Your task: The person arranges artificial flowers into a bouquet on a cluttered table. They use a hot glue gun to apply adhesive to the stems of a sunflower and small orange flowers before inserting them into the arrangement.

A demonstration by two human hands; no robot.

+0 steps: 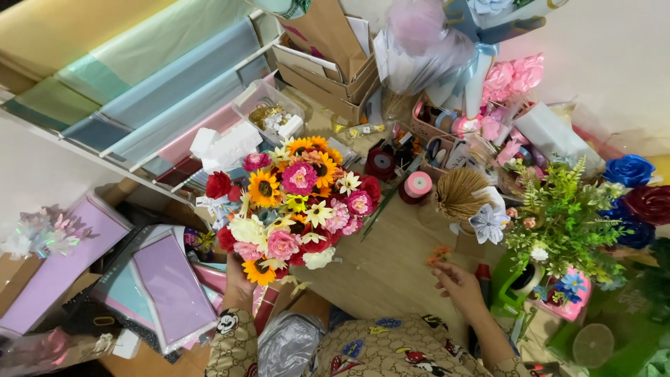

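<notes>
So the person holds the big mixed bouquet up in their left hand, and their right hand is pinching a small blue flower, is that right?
Not quite. The head view shows the left hand gripping the bouquet from below, as you say, but the small flower at the right hand fingertips is orange, not blue.

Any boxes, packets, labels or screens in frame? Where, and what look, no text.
Cardboard boxes: top centre, brown, open, nested.
Clear plastic tub: left of the boxes, rectangular, holding small gold and white bits.
White paper bag: right, behind the greenery, flat-sided.
Clear plastic bag: bottom centre, crumpled.
No screens visible.
</notes>
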